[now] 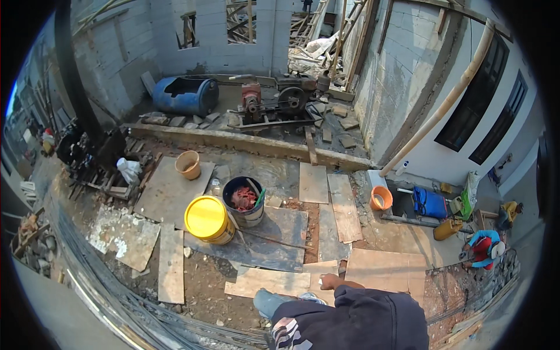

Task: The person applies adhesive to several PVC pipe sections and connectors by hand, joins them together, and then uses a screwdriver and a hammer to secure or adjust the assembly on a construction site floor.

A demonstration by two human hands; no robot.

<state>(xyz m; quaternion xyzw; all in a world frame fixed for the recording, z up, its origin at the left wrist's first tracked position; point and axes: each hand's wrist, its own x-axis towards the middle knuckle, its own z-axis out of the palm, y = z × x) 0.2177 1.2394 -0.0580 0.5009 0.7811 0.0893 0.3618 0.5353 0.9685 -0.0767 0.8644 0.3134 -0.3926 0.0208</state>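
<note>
Over pale boards, a worker's right hand reaches leftward, fingers curled on a white piece at their tips, too small to show its long axis; the left hand is out of sight. Beyond, a yellow bucket stands upright beside a black bucket. Farther back, a blue drum lies lengthwise left to right near an engine.

Grey block wall is standing at the back, two window openings breaking it. On the right, a white wall is carrying two dark windows. A low concrete kerb is crossing the site. Flat boards are partly covering the rough earth floor; sunlight is falling across it.
</note>
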